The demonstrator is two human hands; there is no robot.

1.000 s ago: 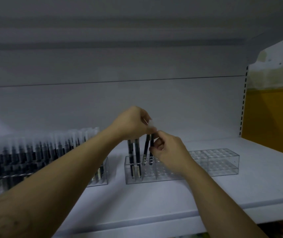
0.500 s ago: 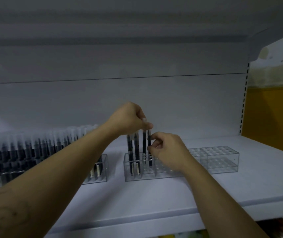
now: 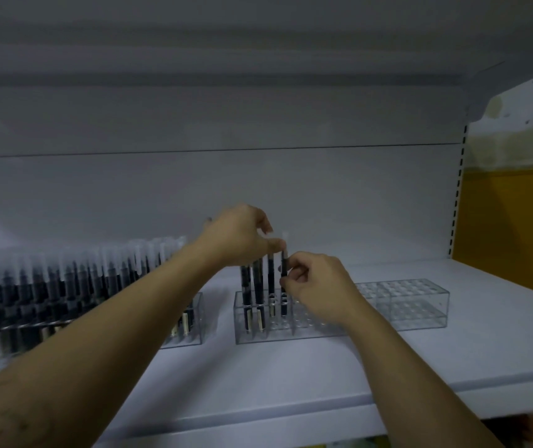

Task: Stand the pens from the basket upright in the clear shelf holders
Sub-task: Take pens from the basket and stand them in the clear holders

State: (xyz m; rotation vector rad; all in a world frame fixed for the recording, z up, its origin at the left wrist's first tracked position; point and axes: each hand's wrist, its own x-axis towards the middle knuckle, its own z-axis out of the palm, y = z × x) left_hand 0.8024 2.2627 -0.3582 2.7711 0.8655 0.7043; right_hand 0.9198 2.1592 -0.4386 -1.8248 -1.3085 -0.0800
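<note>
A clear holder [image 3: 413,305] with a grid of holes stands on the white shelf [image 3: 291,367]. Several dark pens with pale caps stand upright at its left end. My right hand [image 3: 317,286] pinches the rightmost pen [image 3: 284,287], which is upright with its lower end down in a hole. My left hand [image 3: 239,237] hovers over the pens beside it, fingertips pinching the top of the neighbouring pen [image 3: 271,276]. The basket is out of view.
A second clear holder [image 3: 191,318] to the left is packed with several upright pens. A yellow side panel [image 3: 517,227] closes the shelf on the right. The shelf above hangs low overhead.
The pen in my right hand went from tilted to upright and sank lower into the holder. My left hand stayed over the pen tops.
</note>
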